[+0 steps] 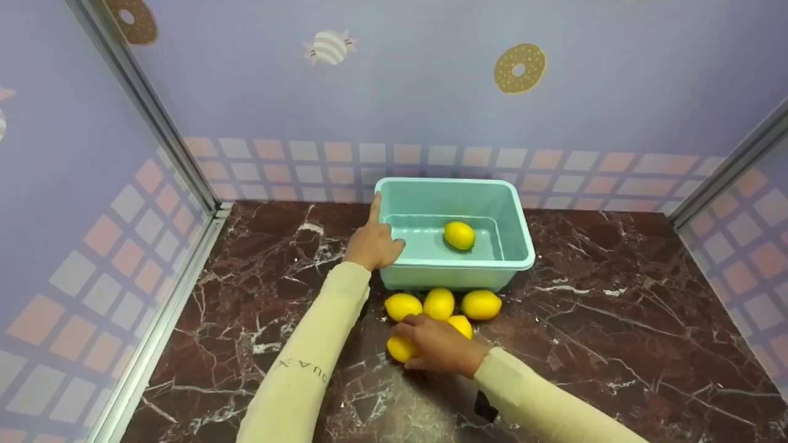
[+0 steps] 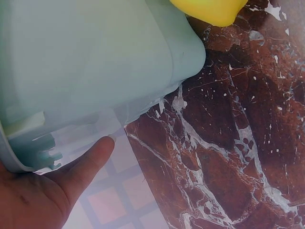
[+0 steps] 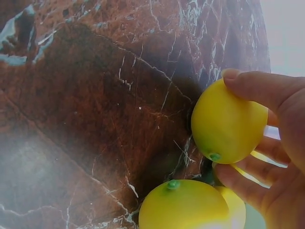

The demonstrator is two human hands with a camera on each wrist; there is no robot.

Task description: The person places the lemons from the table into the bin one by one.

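Note:
A light-green plastic bin stands on the dark marbled tabletop, with one lemon lying inside. My left hand rests at the bin's left rim, index finger straight along it and thumb out over the inside. In the left wrist view a straight finger shows outside the bin wall. Just in front of the bin, my right hand holds a lemon between thumb and fingers. Close about it lie several more lemons, one partly hidden under the hand.
Behind the bin rises a lilac wall with a checkered band along its foot. Side panels flank the table, with a metal strip along the left edge. Marbled tabletop extends on both sides of the bin.

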